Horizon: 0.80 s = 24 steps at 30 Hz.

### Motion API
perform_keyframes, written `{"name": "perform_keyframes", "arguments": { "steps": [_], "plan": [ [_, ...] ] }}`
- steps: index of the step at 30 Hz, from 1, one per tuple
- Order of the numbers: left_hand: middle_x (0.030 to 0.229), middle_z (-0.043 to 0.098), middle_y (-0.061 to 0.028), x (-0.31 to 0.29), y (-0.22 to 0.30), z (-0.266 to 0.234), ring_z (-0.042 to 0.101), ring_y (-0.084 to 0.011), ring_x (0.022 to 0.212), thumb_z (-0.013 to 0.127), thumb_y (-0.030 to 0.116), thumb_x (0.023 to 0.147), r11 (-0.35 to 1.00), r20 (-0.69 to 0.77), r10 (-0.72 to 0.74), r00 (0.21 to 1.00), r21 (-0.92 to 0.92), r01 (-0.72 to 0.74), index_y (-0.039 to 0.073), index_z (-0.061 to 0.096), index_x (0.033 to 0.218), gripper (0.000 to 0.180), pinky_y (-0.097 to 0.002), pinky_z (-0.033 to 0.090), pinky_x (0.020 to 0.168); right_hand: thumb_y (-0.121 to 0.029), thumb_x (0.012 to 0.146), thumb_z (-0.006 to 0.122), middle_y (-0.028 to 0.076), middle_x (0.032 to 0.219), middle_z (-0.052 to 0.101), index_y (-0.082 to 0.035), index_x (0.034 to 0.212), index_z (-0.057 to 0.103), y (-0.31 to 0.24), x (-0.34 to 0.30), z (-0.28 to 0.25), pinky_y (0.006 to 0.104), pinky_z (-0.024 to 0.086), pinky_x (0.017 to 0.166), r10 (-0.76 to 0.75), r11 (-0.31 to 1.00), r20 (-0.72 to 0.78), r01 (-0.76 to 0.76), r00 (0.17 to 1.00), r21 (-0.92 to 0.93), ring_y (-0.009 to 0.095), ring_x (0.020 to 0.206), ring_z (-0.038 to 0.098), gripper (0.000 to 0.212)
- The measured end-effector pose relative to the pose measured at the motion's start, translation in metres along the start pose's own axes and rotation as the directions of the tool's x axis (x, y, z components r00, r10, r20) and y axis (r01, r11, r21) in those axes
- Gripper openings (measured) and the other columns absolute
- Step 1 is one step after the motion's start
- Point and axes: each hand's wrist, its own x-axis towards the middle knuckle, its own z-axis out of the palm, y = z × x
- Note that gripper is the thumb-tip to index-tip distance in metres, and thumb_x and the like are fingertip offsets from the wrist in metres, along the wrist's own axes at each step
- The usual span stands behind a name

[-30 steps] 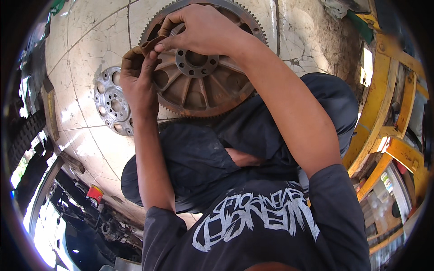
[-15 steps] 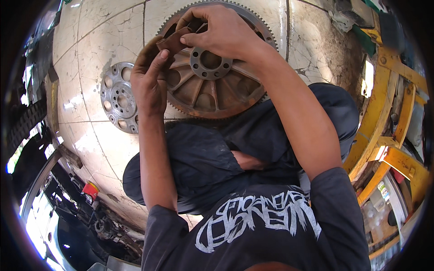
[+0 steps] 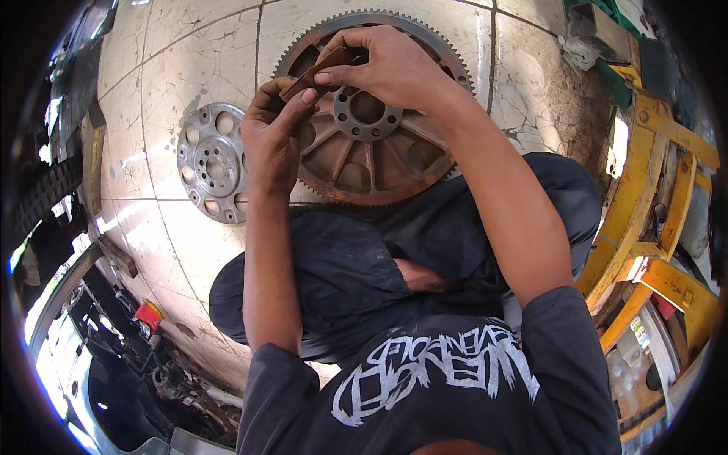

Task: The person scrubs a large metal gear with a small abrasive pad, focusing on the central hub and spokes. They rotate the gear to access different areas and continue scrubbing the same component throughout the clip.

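Between my two hands is a small brown folded piece of sandpaper [image 3: 299, 85], held above the left part of a large rusty flywheel [image 3: 355, 171]. My left hand [image 3: 271, 144] pinches its lower left end between thumb and fingers. With thumb and bent fingers, my right hand [image 3: 398, 70] grips the upper right end. The flywheel lies flat on the tiles in front of my crossed legs, its toothed rim outward and a grey bolt-hole hub [image 3: 368, 108] at its middle. To its left lies a smaller grey metal disc [image 3: 199, 168] with round holes, partly covered by my left hand and wrist.
A yellow metal frame [image 3: 644, 144] stands along the right side. Dark machine parts and a red and yellow can [image 3: 149, 315] crowd the lower left. Cracked pale tiles [image 3: 182, 68] make up the floor, with a grey box-shaped piece [image 3: 600, 34] at the far right.
Both hands have shifted slightly right in the picture, and my left fingers are curled closer together. The sandpaper is now tilted differently and shows less of its flat face.
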Motion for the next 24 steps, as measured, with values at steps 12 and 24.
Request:
{"name": "perform_keyframes", "arguments": {
  "steps": [12, 24],
  "plan": [
    [0.111, 0.072, -0.0117, 0.004, 0.004, -0.009, 0.072, -0.0212, 0.098, 0.077, 0.003, 0.098, 0.999, -0.087, -0.039, 0.995, -0.009, 0.038, 0.000, 0.067, 0.121, 0.025, -0.0345, 0.062, 0.084, -0.030, 0.089, 0.086, 0.009, 0.099, 0.082, -0.009, 0.110, 0.082, 0.015, 0.005, -0.002, 0.0376, 0.061, 0.086, 0.100, 0.994, -0.209, -0.090, 0.973, 0.058, 0.024, 0.093, 0.078, 0.030],
    [0.109, 0.076, -0.0135, 0.002, 0.003, 0.003, 0.077, -0.0220, 0.089, 0.084, 0.010, 0.094, 0.999, -0.144, 0.023, 0.989, 0.040, -0.017, -0.003, 0.070, 0.120, 0.032, -0.0309, 0.064, 0.077, -0.023, 0.097, 0.081, 0.007, 0.104, 0.080, -0.004, 0.121, 0.077, 0.000, 0.002, 0.002, 0.0312, 0.061, 0.081, 0.041, 0.996, 0.018, -0.042, 0.999, 0.073, 0.014, 0.088, 0.075, 0.030]
  ]
}}
